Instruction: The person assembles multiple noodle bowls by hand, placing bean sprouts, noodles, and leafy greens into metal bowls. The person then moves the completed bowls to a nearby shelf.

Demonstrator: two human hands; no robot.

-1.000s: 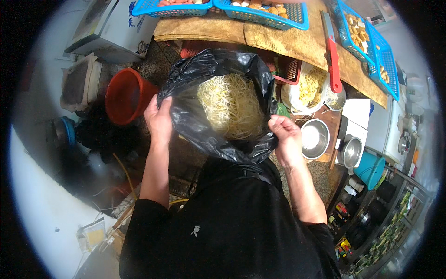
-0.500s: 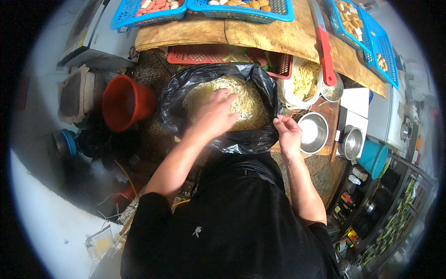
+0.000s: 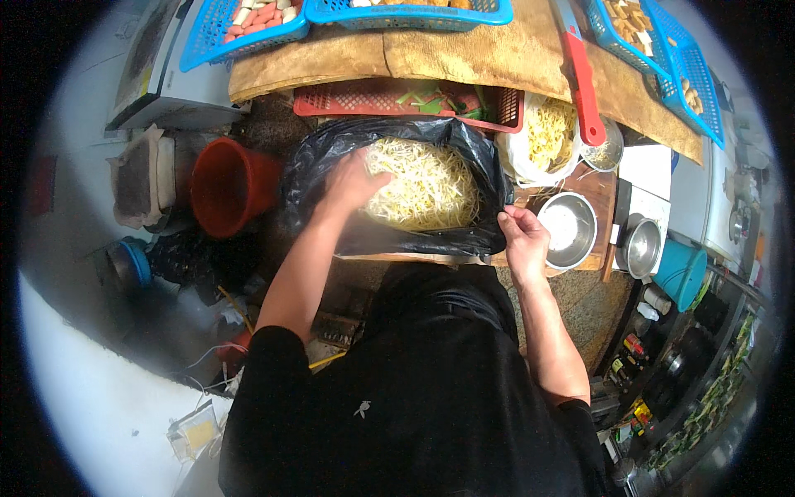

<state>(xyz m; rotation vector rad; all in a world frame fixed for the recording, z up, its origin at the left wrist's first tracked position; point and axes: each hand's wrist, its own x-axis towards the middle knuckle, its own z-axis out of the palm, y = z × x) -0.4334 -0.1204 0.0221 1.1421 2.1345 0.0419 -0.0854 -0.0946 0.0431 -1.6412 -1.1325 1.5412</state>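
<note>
A black plastic bag (image 3: 310, 153) gapes wide in front of me, holding a heap of pale bean sprouts (image 3: 422, 186). Inside it, at the heap's left side, my left hand (image 3: 349, 182) reaches in with the thumb stretched away from the fingers; some fingertips are hard to make out. I see nothing held in that hand. On the opposite side, my right hand (image 3: 525, 238) pinches the bag's right rim between thumb and fingers.
Right of the bag stand a steel bowl (image 3: 568, 230) and a white bag of yellowish sprouts (image 3: 548, 141). Behind it sits a red crate (image 3: 331, 98) under a shelf; a red-handled knife (image 3: 585, 87) lies on top. A red bucket (image 3: 232, 186) stands at left.
My left hand has moved left from over the middle of the sprouts to their left side, baring more of the heap. My right hand still grips the rim.
</note>
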